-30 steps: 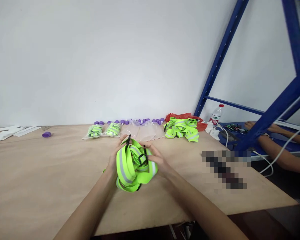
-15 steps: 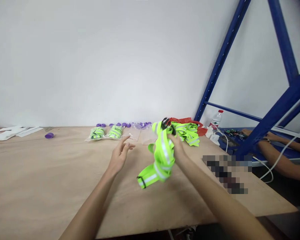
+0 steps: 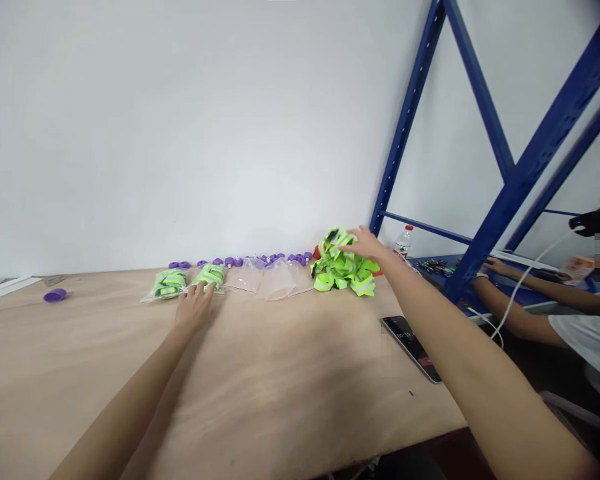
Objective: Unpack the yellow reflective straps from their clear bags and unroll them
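My right hand point(image 3: 364, 245) reaches far across the wooden table point(image 3: 280, 373) and lies on top of a pile of neon-green reflective straps point(image 3: 344, 272) by the wall. The topmost strap, with a black buckle, sits just under its fingertips; whether the fingers still grip it is unclear. My left hand point(image 3: 195, 307) is flat on the table with fingers apart. Its fingertips are at the near edge of a clear bag holding a folded green strap point(image 3: 211, 275). A second filled bag point(image 3: 166, 284) lies just to the left.
Empty clear bags point(image 3: 267, 280) and a row of purple caps point(image 3: 260, 259) line the wall. One purple cap point(image 3: 55, 295) lies at the left. A phone point(image 3: 413, 339) rests near the right edge. A blue rack point(image 3: 485, 247), a water bottle point(image 3: 403, 242) and a co-worker's arms point(image 3: 525, 320) are at the right.
Both hands held the strap bundle; the left let go and moved left to the bags. My right hand carried the bundle to the far pile. The view has shifted right.
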A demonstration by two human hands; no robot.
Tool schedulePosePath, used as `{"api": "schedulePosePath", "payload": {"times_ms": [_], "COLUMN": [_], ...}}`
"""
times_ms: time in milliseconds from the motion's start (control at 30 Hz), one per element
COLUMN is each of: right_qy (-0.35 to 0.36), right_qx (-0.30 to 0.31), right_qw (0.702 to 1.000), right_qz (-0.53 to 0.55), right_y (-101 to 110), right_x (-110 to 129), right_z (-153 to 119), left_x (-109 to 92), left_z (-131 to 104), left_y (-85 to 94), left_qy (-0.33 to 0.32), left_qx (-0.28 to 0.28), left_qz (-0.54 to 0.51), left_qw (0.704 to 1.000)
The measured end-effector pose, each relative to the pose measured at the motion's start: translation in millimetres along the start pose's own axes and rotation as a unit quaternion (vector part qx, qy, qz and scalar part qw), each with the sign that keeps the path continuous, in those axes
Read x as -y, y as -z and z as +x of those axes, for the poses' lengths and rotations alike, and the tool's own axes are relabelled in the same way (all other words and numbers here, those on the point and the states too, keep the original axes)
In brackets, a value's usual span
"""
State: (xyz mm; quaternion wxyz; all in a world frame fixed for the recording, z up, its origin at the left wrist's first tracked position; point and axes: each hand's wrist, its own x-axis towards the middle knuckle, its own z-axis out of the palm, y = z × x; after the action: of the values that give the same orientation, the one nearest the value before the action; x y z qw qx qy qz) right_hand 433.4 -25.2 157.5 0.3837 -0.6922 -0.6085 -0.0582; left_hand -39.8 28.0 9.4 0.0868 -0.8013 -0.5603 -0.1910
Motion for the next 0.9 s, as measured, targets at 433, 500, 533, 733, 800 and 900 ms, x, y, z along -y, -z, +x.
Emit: {"api": "schedulePosePath", "payload": {"times_ms": [433, 500, 533, 733, 800, 900], "right_qy": [0.035, 0.02, 0.009, 0.016, 0.028, 0.001], "right_qx": [0.066, 0.07, 0.074, 0.193, 0.236, 0.29], "right_qw": [0.987, 0.975, 0.969, 0.947, 0.936, 0.902], "right_qz": [0.144, 0.21, 0.235, 0.255, 0.261, 0.32], "right_y": [-4.0, -8.6, -12.6, -49.3, -59.8, -72.2], "right_x": [-23.0, -7.2, 0.3, 32.3, 43.2, 66.5], "right_z": [-165.9, -179.7, -186.3, -229.3, -241.5, -251.1], "left_x": [43.0, 37.7, 34.1, 3.7, -9.9, -38.2], "left_z": [47.0, 50.7, 52.3, 40.0, 21.9, -12.6], "left_y": [14.3, 27.5, 34.6, 81.3, 99.9, 125.4], "left_qy": [-0.096, -0.08, -0.072, -0.035, -0.029, -0.021], "left_qx": [0.076, 0.075, 0.073, 0.085, 0.099, 0.185], "left_qz": [0.079, 0.081, 0.081, 0.068, 0.058, -0.091], "left_qw": [0.989, 0.991, 0.991, 0.993, 0.993, 0.978]}}
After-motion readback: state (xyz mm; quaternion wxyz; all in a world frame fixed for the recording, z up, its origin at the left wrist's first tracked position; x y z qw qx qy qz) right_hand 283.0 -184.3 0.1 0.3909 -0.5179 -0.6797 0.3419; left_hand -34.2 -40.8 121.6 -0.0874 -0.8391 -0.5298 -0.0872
